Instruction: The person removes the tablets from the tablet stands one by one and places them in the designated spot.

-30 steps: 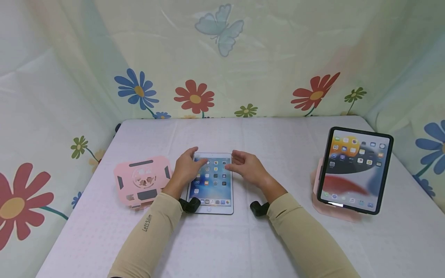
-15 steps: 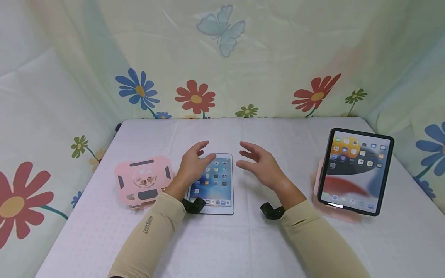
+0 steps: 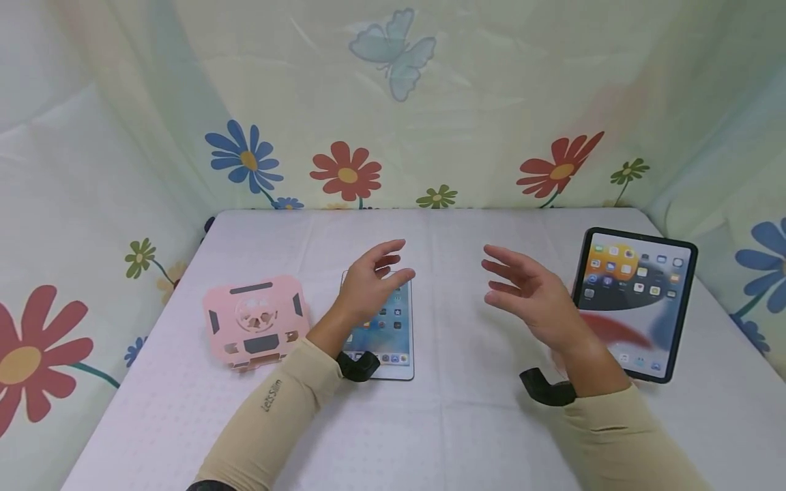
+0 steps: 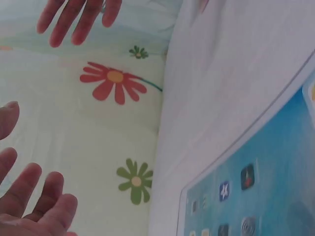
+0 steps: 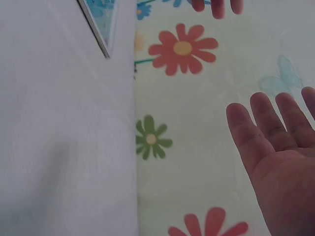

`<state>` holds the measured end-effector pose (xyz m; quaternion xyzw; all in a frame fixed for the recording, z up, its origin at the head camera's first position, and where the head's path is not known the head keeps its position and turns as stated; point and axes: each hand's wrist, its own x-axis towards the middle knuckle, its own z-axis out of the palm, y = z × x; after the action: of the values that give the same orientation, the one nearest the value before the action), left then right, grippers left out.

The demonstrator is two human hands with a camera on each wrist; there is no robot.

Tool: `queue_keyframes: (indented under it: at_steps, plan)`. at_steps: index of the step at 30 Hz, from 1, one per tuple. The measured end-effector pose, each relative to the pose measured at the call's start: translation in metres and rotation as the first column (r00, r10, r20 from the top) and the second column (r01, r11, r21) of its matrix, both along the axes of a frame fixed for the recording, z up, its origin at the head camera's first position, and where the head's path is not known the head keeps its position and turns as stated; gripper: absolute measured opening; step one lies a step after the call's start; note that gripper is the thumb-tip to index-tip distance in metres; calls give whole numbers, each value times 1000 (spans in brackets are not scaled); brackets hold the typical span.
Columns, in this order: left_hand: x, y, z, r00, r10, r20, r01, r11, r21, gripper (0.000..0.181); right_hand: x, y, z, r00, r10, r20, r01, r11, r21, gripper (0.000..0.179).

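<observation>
A small white-framed tablet [image 3: 393, 334] lies face up on the table, its screen lit with app icons. Above it my left hand [image 3: 368, 286] hovers with relaxed fingers, hiding the tablet's upper left part in the head view. My right hand [image 3: 537, 296] is raised between the two tablets, fingers loosely spread and holding nothing. It overlaps the lower left of a larger black-framed tablet [image 3: 638, 300] that leans upright on the right. In the right wrist view, the palm of the right hand [image 5: 285, 157] faces the left hand's fingertips, with bare air between.
A pink tablet case [image 3: 254, 320] with grey pads and a round cut-out pattern lies left of the small tablet. The white cloth-covered table [image 3: 442, 436] ends at a floral curtain [image 3: 467, 123] behind. Each wrist carries a black camera mount [image 3: 546, 389].
Both hands have lifted away from the small tablet's edges. The right hand has moved right toward the large tablet; the left has shifted slightly right and up. The tablets and case stayed put.
</observation>
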<state>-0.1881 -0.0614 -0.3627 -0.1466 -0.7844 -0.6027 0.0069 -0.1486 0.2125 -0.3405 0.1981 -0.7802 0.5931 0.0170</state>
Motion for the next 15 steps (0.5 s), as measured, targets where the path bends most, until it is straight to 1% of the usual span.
queue_keyframes:
  at_steps: [4,8,12,15]
  plan:
    - [0,9,-1,997,-72,12,71,996,61,53,9,21,4,997,9,-77,-12,999,-46,63]
    - [-1,19,-1,992,-128,12,127,991,51,53,15,42,7,995,-6,-99,-4,994,-107,59]
    - [0,29,0,984,-177,5,177,983,42,52,21,63,8,994,-63,-90,51,991,-127,54]
    - [0,37,0,979,-205,-7,205,978,45,51,27,81,10,987,-137,-79,128,986,-107,49]
